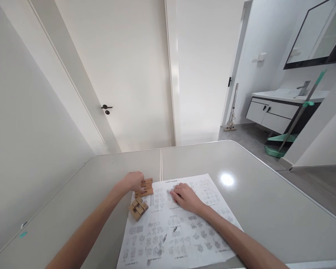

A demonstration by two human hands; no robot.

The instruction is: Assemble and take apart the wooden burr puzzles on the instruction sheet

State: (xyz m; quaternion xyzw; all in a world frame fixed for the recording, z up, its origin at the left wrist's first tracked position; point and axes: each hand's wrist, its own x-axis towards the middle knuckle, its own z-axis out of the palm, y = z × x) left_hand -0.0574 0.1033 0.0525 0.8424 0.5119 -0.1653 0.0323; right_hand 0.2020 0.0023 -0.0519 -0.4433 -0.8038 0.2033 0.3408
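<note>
Currently my left hand point(135, 181) touches blocks point(148, 192) at the far left of the sheet point(170, 220); my right hand point(187, 198) rests on it. I can't tell either grip's state. A cluster point(137, 213) sits along its left edge.

Bars point(148, 192): brown wood, notched, lying side by side, left of lower centre. Cluster point(138, 209): wooden blocks fitted together, set diagonally just below the bars. Sheet point(189, 244): white, printed with grey diagrams, flat, lower centre.
</note>
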